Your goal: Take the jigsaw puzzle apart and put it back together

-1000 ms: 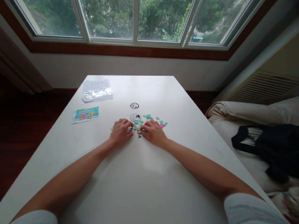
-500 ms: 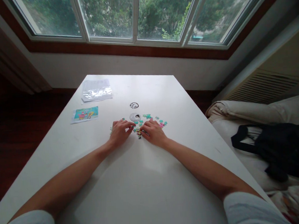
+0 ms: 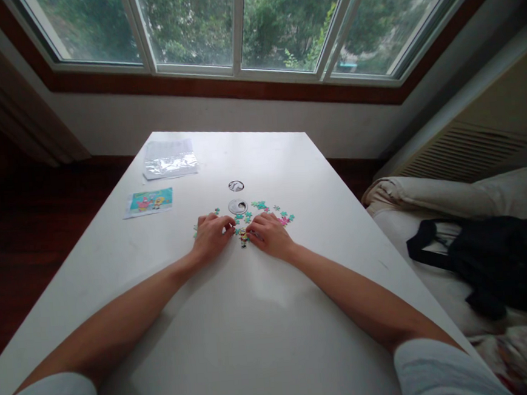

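Observation:
Small jigsaw pieces (image 3: 286, 219), mostly teal and pink, lie scattered around both hands on the white table. A little group of joined jigsaw pieces (image 3: 243, 240), yellow and white with dark parts, sits between my hands. My left hand (image 3: 212, 234) rests to its left, thumb and fingertips pinched together; whatever they hold is too small to make out. From the right, my right hand (image 3: 270, 233) has its curled fingertips at the joined pieces' edge, gripping them against the table. Some loose pieces are partly hidden under and behind the hands.
Just beyond the pieces lies a round silver-grey disc (image 3: 237, 207), with a smaller round item (image 3: 236, 186) behind it. A cartoon picture card (image 3: 149, 202) and a clear plastic bag (image 3: 170, 159) lie at the left. Beside the table's right edge, a dark garment (image 3: 500, 258) covers a pale seat.
The joined pieces have shifted slightly left and toward me. My left hand's fingertips have drawn back a little to the left; my right hand stays nearly in place.

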Motion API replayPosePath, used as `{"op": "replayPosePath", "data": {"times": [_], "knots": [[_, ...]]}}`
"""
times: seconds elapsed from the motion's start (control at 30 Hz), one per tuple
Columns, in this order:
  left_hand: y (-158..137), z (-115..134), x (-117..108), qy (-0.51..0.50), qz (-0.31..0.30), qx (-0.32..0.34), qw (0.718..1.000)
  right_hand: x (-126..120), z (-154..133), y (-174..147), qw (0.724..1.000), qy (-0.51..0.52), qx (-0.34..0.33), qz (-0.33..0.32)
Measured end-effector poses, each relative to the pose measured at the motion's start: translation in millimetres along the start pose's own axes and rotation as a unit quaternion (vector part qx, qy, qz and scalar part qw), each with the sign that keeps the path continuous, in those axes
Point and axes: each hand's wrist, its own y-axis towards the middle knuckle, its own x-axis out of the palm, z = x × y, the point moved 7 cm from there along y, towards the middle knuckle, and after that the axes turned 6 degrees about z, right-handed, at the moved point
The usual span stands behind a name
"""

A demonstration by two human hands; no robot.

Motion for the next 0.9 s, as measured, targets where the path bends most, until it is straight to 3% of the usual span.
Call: {"op": "replayPosePath", "data": {"times": [0.9], "knots": [[1.1, -1.8, 1.8, 0.032, -0.013, 0.037, 0.999, 2.0, -0.5, -1.3, 1.000, 0.015, -0.010, -0.004]]}}
